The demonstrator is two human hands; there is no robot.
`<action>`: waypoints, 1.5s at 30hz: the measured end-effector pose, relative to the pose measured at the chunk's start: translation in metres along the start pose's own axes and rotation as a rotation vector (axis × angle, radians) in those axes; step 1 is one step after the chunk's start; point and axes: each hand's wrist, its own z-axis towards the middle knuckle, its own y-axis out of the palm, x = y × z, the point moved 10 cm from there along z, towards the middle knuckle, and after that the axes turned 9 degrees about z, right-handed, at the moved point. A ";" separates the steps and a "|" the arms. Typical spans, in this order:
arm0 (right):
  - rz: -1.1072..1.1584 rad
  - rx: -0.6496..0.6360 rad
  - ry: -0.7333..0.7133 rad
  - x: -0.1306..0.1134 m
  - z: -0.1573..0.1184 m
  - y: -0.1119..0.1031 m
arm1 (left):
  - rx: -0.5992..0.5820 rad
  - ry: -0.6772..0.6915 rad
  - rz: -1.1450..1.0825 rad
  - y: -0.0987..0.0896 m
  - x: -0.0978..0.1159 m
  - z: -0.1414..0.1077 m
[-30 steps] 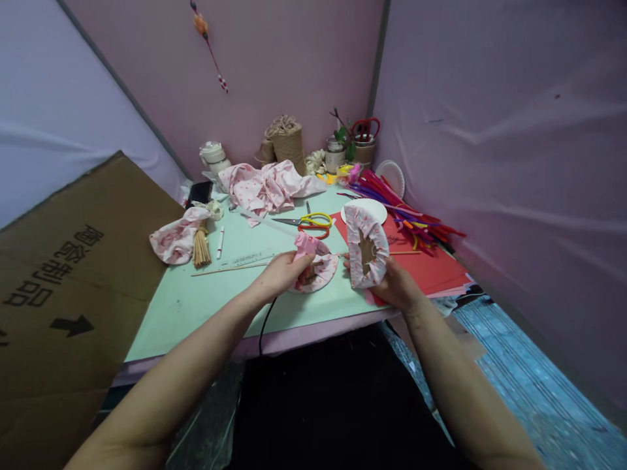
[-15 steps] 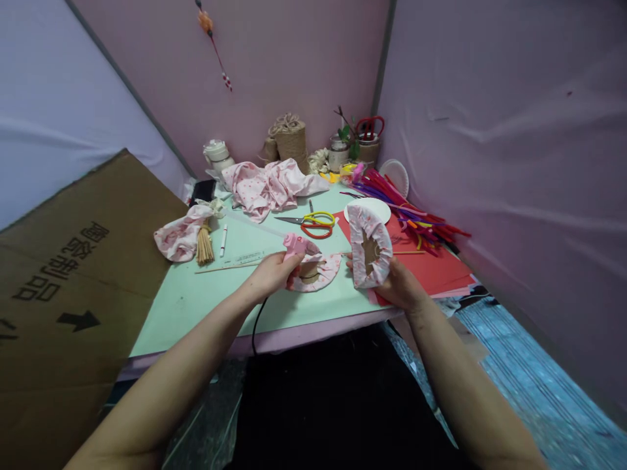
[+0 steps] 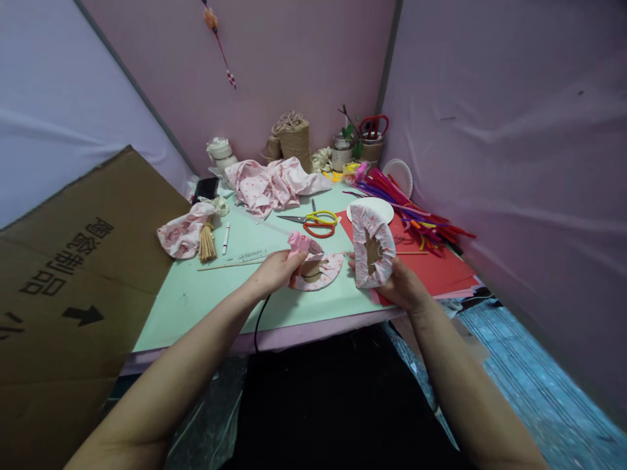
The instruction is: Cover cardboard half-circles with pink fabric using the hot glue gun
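Note:
A pink glue gun is gripped in my left hand, its nozzle pointing right and its black cord hanging off the table's front edge. Just below the nozzle lies a half-round cardboard piece covered in pink patterned fabric, brown card showing at its centre. My right hand holds up a second fabric-covered half-round piece, its gathered back and bare card turned towards me. Most of my right fingers are hidden behind that piece. Scissors with yellow and red handles lie behind the glue gun.
Crumpled pink fabric and twine spools are at the back. Pipe cleaners, a white plate and red paper lie right. A bundle of sticks and a marker lie left, near a large cardboard sheet.
The whole view has shifted slightly. Both hands keep their holds on the glue gun and the fabric-covered piece, with hardly any movement between them.

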 end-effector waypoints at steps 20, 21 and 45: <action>-0.022 0.028 0.003 -0.002 -0.001 0.000 | 0.050 -0.111 -0.090 -0.020 -0.014 -0.013; -0.029 0.026 0.003 -0.001 -0.001 0.001 | 0.052 -0.107 -0.086 -0.020 -0.015 -0.013; -0.030 0.019 0.006 0.000 -0.002 0.000 | 0.088 -0.077 0.088 -0.036 -0.027 -0.021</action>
